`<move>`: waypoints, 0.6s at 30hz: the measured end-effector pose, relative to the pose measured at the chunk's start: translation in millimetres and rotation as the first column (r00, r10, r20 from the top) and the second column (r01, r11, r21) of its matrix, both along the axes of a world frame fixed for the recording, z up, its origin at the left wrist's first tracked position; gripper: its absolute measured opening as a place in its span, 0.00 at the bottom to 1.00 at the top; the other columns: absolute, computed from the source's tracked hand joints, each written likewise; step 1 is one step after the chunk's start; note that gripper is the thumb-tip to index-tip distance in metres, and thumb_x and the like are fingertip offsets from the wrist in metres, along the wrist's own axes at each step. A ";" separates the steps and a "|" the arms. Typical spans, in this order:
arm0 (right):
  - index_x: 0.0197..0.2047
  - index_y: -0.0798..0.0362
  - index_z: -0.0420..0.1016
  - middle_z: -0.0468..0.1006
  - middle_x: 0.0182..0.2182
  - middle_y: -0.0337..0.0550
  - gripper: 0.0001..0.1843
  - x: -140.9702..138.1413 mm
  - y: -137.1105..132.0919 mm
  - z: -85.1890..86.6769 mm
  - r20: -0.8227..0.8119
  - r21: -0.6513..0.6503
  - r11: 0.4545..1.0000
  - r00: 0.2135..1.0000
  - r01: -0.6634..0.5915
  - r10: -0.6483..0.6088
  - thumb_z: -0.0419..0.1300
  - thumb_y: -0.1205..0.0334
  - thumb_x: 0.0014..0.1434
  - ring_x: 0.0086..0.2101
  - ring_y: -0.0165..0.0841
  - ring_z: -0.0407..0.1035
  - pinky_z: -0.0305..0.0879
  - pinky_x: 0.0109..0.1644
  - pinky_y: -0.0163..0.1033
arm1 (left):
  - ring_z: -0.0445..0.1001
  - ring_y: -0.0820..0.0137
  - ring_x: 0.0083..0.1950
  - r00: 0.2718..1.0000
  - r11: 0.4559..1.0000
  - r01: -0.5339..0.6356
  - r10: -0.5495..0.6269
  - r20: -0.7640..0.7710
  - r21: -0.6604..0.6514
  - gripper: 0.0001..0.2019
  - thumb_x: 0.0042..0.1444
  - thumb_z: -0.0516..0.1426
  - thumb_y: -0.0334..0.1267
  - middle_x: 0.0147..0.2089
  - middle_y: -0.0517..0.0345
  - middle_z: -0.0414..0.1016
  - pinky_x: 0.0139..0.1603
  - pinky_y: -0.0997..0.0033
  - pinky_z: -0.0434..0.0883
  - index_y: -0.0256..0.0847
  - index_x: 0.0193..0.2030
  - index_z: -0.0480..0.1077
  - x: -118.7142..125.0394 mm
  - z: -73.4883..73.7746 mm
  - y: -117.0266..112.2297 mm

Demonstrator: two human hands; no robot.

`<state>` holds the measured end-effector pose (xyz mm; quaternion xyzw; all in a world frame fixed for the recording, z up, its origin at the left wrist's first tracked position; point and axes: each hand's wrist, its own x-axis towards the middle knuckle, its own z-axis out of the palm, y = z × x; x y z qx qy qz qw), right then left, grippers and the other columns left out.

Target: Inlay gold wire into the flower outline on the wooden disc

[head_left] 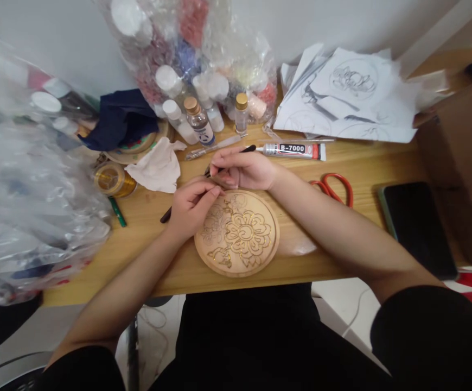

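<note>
A round wooden board [272, 247] lies on the table, bearing a flower design partly outlined in gold-coloured wire. Over its far edge, my left hand [193, 205] and my right hand [242, 168] meet with fingers pinched together. What sits in either pinch is too small and covered to make out. A slim dark tool [165, 216] shows its end beside my left hand; the rest is hidden behind it. Just past my right hand lies a B-7000 glue tube [295, 150], its nozzle towards the hand.
Red-handled scissors [337, 187] lie partly behind my right forearm, with a phone [417, 228] farther right. Paper drawings [350, 92], small bottles [199, 122] and bagged supplies [219, 49] line the back. A gold wire spool [114, 179] and white cloth [158, 165] are left.
</note>
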<state>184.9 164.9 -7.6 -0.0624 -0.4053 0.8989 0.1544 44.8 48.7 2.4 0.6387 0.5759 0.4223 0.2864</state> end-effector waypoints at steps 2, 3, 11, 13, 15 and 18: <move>0.29 0.61 0.71 0.66 0.14 0.33 0.16 0.2 0.6 -0.6 -0.020 0.008 1.000 1.000 -0.024 0.024 0.49 0.70 0.68 0.17 0.22 0.60 0.59 0.22 0.25 | 0.74 0.71 0.34 0.999 1.000 -0.010 0.009 0.047 0.024 0.11 0.60 0.57 0.42 0.29 0.61 0.76 0.38 0.69 0.72 0.43 0.28 0.74 -0.1 -1.3 0.8; 0.29 0.61 0.71 0.65 0.13 0.33 0.17 0.2 1.0 -1.1 -0.029 0.012 0.999 0.999 -0.036 0.036 0.48 0.70 0.68 0.17 0.21 0.59 0.59 0.22 0.24 | 0.74 0.72 0.33 0.998 0.999 -0.014 0.011 0.068 0.036 0.11 0.60 0.57 0.42 0.28 0.62 0.74 0.37 0.70 0.71 0.43 0.27 0.74 -0.2 -2.2 1.2; 0.29 0.61 0.71 0.65 0.14 0.32 0.15 -1.2 3.2 -5.7 -0.098 0.036 0.997 0.992 -0.071 0.075 0.52 0.66 0.67 0.15 0.20 0.55 0.54 0.18 0.22 | 0.74 0.74 0.29 0.978 0.997 -0.064 0.057 0.199 0.031 0.09 0.57 0.62 0.46 0.30 0.63 0.75 0.31 0.73 0.71 0.44 0.36 0.71 -0.4 -12.3 1.0; 0.29 0.61 0.71 0.65 0.14 0.32 0.15 -1.7 2.6 -5.0 -0.084 0.036 0.998 0.995 -0.053 0.055 0.52 0.67 0.67 0.15 0.20 0.55 0.54 0.18 0.22 | 0.73 0.74 0.28 0.972 0.997 -0.078 0.072 0.224 0.021 0.12 0.57 0.62 0.49 0.29 0.64 0.74 0.30 0.73 0.71 0.44 0.37 0.71 -0.4 -11.9 0.7; 0.28 0.61 0.71 0.64 0.13 0.31 0.16 -2.1 2.0 -3.9 -0.069 0.040 0.998 0.997 -0.042 0.045 0.51 0.69 0.67 0.15 0.20 0.55 0.55 0.18 0.22 | 0.73 0.75 0.27 0.968 0.996 -0.086 0.081 0.236 0.011 0.14 0.59 0.60 0.52 0.27 0.64 0.74 0.30 0.74 0.71 0.44 0.36 0.71 -0.3 -9.8 0.7; 0.28 0.61 0.71 0.63 0.12 0.31 0.16 -2.4 2.1 -2.9 -0.065 0.051 0.998 0.997 -0.043 0.046 0.50 0.69 0.67 0.15 0.21 0.55 0.54 0.17 0.22 | 0.72 0.76 0.26 0.969 0.996 -0.091 0.089 0.232 -0.001 0.17 0.62 0.56 0.54 0.26 0.64 0.72 0.30 0.74 0.71 0.42 0.33 0.70 0.7 -6.4 1.0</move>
